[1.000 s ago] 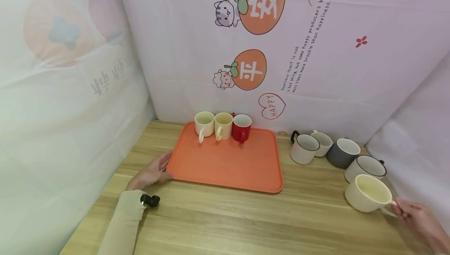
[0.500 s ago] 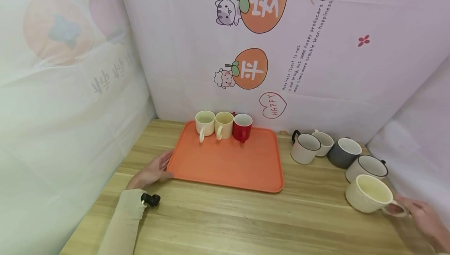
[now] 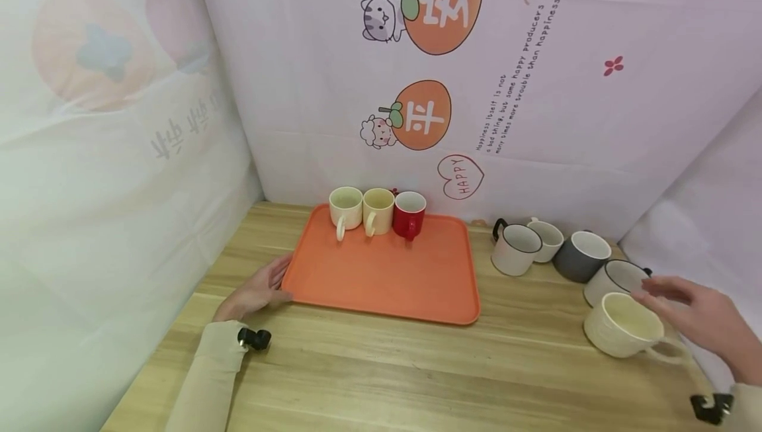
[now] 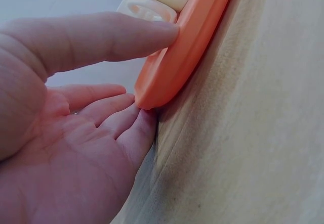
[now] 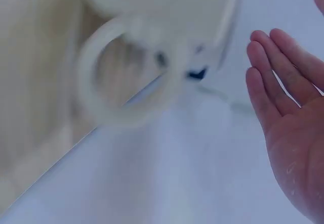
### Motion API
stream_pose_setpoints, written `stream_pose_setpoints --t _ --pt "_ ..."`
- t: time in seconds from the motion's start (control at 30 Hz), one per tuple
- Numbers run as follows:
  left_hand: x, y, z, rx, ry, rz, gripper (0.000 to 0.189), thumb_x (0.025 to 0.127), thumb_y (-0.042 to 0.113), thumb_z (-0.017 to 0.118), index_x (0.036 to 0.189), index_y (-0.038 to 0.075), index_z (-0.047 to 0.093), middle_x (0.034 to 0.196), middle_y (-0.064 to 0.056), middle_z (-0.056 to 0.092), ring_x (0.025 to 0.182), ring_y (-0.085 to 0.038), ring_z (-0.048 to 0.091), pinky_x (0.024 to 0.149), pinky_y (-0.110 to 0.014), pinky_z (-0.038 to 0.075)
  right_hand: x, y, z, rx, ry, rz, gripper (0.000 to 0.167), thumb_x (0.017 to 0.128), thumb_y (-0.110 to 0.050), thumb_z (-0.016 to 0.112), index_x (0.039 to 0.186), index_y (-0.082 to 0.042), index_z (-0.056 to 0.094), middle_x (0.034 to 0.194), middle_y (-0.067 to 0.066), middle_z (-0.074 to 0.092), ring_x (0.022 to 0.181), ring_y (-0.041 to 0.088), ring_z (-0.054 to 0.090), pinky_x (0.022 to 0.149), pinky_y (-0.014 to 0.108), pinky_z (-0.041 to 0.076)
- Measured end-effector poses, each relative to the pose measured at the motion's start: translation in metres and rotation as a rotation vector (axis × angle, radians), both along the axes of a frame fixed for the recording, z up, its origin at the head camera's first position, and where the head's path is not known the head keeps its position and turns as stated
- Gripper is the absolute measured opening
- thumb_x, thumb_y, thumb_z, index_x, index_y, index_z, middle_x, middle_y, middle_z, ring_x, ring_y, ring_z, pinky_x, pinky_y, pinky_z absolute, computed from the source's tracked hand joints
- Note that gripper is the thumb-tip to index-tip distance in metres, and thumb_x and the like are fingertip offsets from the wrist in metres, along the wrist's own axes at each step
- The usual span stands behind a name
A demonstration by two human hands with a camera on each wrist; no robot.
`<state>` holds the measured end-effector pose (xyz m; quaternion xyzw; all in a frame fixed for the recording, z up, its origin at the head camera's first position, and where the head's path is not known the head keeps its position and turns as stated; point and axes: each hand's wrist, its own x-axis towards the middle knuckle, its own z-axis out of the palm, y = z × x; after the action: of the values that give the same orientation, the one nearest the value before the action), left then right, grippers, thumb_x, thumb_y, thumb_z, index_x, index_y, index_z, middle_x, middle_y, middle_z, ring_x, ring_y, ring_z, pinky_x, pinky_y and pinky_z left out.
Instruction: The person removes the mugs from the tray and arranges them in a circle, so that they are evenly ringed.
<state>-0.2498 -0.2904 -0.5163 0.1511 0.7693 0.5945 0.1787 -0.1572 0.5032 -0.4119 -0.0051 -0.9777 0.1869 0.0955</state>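
Your left hand (image 3: 254, 293) touches the orange tray (image 3: 387, 278) with straight fingers; your right hand (image 3: 696, 313), unclenched, fingers extended, hovers beside the large cream mug (image 3: 614, 331)

Left hand (image 3: 256, 292), right hand (image 3: 699, 317) bare. Left sleeve (image 3: 205, 379) pale beige, creased; right sleeve (image 3: 745, 409) beige too. Left gadget (image 3: 256, 339) small, black, rounded; right gadget (image 3: 712, 409) also black.
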Motion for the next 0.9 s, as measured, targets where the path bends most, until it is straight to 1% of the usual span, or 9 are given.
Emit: stream_pose_setpoints --t 0.07,0.13,0.2,0.3,0.37,0.43,0.5,0.7,0.9 --pt "0.0 0.0 0.0 0.0 0.004 -0.004 0.101 0.092 -0.005 0.072 0.168 -0.003 0.007 0.177 -0.024 0.002 0.164 -0.048 0.004 0.133 -0.058 0.012 -0.012 -0.017 0.01 -0.005 0.018 0.066 0.047 0.093 -0.042 0.081 0.124 -0.008 0.075 0.104 -0.017 0.077 0.09 -0.038 0.033 0.067 0.011 0.038" --pt "0.0 0.0 0.001 0.011 0.0 -0.002 0.101 0.092 -0.005 0.072 0.168 -0.003 0.007 0.178 -0.024 0.002 0.164 -0.047 0.004 0.133 -0.058 0.012 -0.025 -0.037 0.019 0.003 0.023 0.123 0.046 0.092 -0.042 0.082 0.126 -0.011 0.076 0.112 -0.001 0.081 0.095 -0.037 0.035 0.071 0.01 0.041" --pt "0.0 0.0 0.001 0.011 0.002 -0.006 0.101 0.092 -0.005 0.072 0.168 -0.003 0.007 0.178 -0.024 0.001 0.164 -0.047 0.003 0.132 -0.057 0.012 -0.038 -0.061 0.028 0.029 0.013 0.17 0.049 0.092 -0.045 0.082 0.128 -0.013 0.075 0.121 0.013 0.079 0.099 -0.03 0.046 0.077 0.015 0.046" --pt "0.0 0.0 0.001 0.025 -0.002 -0.007 0.102 0.091 -0.005 0.073 0.168 -0.003 0.007 0.177 -0.024 0.001 0.164 -0.047 0.003 0.132 -0.057 0.012 -0.057 -0.101 0.038 0.062 0.012 0.256 0.051 0.092 -0.046 0.081 0.13 -0.013 0.075 0.125 0.015 0.078 0.107 0.0 0.071 0.089 0.036 0.057" --pt "0.0 0.001 0.001 0.019 0.002 -0.008 0.102 0.092 -0.005 0.074 0.168 -0.003 0.006 0.177 -0.025 0.001 0.164 -0.047 0.003 0.132 -0.057 0.012 -0.07 -0.128 0.042 0.077 0.006 0.326 0.052 0.092 -0.046 0.081 0.13 -0.011 0.074 0.126 0.014 0.077 0.115 0.025 0.075 0.096 0.051 0.059" --pt "0.0 0.001 0.0 0.016 0.004 -0.004 0.102 0.092 -0.005 0.074 0.168 -0.003 0.006 0.177 -0.025 0.001 0.164 -0.047 0.003 0.133 -0.057 0.012 -0.084 -0.154 0.043 0.07 -0.001 0.399 0.052 0.092 -0.044 0.081 0.13 -0.009 0.074 0.127 0.014 0.077 0.119 0.037 0.072 0.102 0.06 0.056" --pt "0.0 0.0 0.0 0.009 0.009 -0.001 0.102 0.092 -0.005 0.074 0.168 -0.003 0.006 0.177 -0.025 0.002 0.164 -0.048 0.004 0.133 -0.058 0.012 -0.097 -0.18 0.042 0.103 0.004 0.458 0.052 0.092 -0.045 0.081 0.129 -0.009 0.075 0.123 0.011 0.078 0.115 0.034 0.073 0.101 0.057 0.059" --pt "0.001 -0.002 0.0 0.0 0.015 0.003 0.102 0.091 -0.005 0.074 0.168 -0.004 0.006 0.177 -0.025 0.002 0.164 -0.047 0.004 0.133 -0.058 0.013 -0.13 -0.244 0.03 0.103 0.018 0.62 0.052 0.089 -0.035 0.085 0.127 -0.001 0.075 0.118 0.013 0.08 0.111 0.034 0.075 0.099 0.054 0.061" --pt "0.0 0.0 -0.001 0.003 0.015 -0.001 0.101 0.092 -0.006 0.073 0.168 -0.004 0.007 0.177 -0.025 0.002 0.164 -0.048 0.004 0.132 -0.057 0.014 -0.157 -0.284 0.011 0.028 -0.094 0.618 0.054 0.091 -0.034 0.083 0.128 0.003 0.072 0.124 0.02 0.076 0.117 0.039 0.07 0.104 0.057 0.059"
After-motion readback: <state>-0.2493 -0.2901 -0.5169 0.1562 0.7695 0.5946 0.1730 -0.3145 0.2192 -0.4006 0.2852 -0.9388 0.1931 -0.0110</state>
